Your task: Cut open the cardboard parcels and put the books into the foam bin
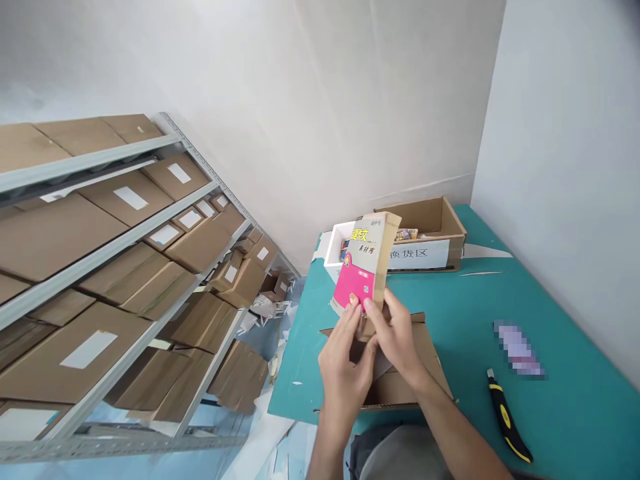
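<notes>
Between my two hands I hold up a thick paperback book [361, 263] with a grey and pink cover and yellowed page edges. My left hand [345, 370] grips its lower left corner. Around its lower right end close the thumb and fingers of my right hand [397, 333]. The book is tilted, its cover facing me. Beneath it an open cardboard box [425, 373] rests on the green table, partly hidden by my hands and forearms.
At the table's back stand a labelled cardboard bin [453, 233] and a white box [333, 250] with small items. A utility knife [505, 417] and a blurred-out item [517, 350] lie on the right of the green table [480, 300]. Left, a metal shelf [200, 277] carries several cartons.
</notes>
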The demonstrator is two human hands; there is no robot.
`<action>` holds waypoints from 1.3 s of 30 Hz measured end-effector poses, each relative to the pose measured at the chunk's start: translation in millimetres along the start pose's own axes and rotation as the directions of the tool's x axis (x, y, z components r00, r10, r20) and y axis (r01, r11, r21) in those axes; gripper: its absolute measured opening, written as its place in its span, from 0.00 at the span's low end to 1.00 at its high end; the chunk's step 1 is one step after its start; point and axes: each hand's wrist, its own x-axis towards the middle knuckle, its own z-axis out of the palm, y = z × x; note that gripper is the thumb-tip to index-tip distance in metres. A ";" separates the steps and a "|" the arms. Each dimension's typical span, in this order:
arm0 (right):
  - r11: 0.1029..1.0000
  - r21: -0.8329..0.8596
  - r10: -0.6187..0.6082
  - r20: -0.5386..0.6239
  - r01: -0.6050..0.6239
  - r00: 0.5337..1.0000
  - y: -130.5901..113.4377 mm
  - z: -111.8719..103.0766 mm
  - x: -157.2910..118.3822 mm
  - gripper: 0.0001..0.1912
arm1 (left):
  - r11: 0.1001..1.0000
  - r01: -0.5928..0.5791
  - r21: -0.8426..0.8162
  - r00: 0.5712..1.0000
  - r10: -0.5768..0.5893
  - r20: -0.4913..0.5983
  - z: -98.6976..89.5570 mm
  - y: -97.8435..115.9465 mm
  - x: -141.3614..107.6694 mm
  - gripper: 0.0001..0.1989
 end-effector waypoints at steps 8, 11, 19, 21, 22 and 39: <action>0.905 0.347 0.233 0.077 -0.246 0.969 -0.4 -32.9 13.6 0.24 | 0.778 0.476 -0.410 0.839 -0.541 -0.053 -30.5 -17.4 25.3 0.32; 0.910 0.324 0.229 0.129 -0.259 0.965 1.9 -35.3 12.9 0.26 | 0.533 0.565 -0.630 0.752 -0.647 0.126 -36.4 -27.6 31.5 0.36; 0.986 0.107 0.094 0.281 -0.129 0.955 10.3 -49.6 25.5 0.27 | 0.736 0.370 -0.567 0.859 -0.504 -0.093 -37.5 -48.3 21.4 0.34; 0.999 -0.007 0.037 0.298 -0.037 0.954 10.6 -54.0 28.3 0.24 | 0.844 0.301 -0.444 0.884 -0.422 -0.203 -38.2 -53.7 17.8 0.30; 0.999 -0.050 0.007 0.311 0.008 0.950 10.4 -55.9 29.2 0.23 | 0.890 0.260 -0.376 0.899 -0.365 -0.242 -39.6 -55.3 16.8 0.30; 0.750 -0.509 -0.311 0.291 0.422 0.905 42.8 -21.9 31.5 0.15 | 0.925 0.219 -0.312 0.947 -0.278 -0.161 -19.4 -49.9 76.3 0.26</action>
